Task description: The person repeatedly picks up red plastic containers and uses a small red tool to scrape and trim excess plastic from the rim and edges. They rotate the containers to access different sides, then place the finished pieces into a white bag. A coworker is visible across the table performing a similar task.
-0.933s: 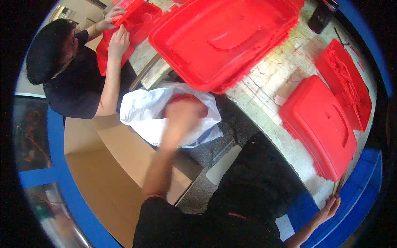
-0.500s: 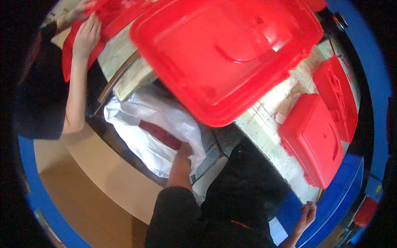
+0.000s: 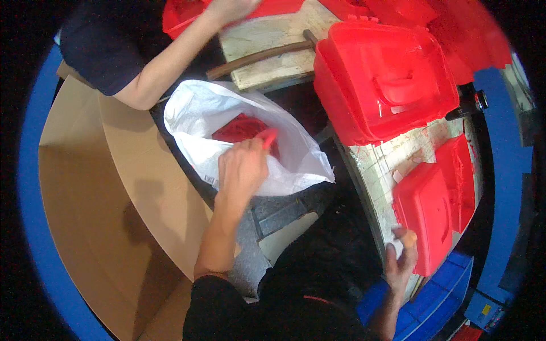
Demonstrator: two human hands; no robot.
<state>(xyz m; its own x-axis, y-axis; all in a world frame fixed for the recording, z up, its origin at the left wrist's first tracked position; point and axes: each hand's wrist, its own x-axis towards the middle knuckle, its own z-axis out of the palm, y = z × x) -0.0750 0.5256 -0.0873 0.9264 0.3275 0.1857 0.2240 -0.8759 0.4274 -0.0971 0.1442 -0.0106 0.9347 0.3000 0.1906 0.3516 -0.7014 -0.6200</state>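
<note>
My left hand [image 3: 243, 167] is closed over the mouth of a white woven sack [image 3: 196, 150], with a small red plastic piece [image 3: 269, 138] sticking up from its fingers. More dark red material [image 3: 242, 128] lies inside the sack. At the lower right, my right hand [image 3: 401, 261] is curled by the workbench edge, close to a red moulded case [image 3: 424, 213]. A small whitish thing [image 3: 396, 244] shows at its fingers, and an orange patch covers a fingertip. What this hand grips is too unclear to name.
A large red plastic shell [image 3: 392, 85] sits on the worn workbench [image 3: 372, 170]. Cardboard [image 3: 85, 187] stands left of the sack. A blue crate [image 3: 441, 290] is at lower right. A co-worker's forearm [image 3: 176, 65] reaches across the upper left, near a curved wooden strip [image 3: 261, 57].
My left hand has come up out of the sack with the red piece. The view has shifted; the large red shell now appears smaller and farther right. My right hand has risen beside the red case.
</note>
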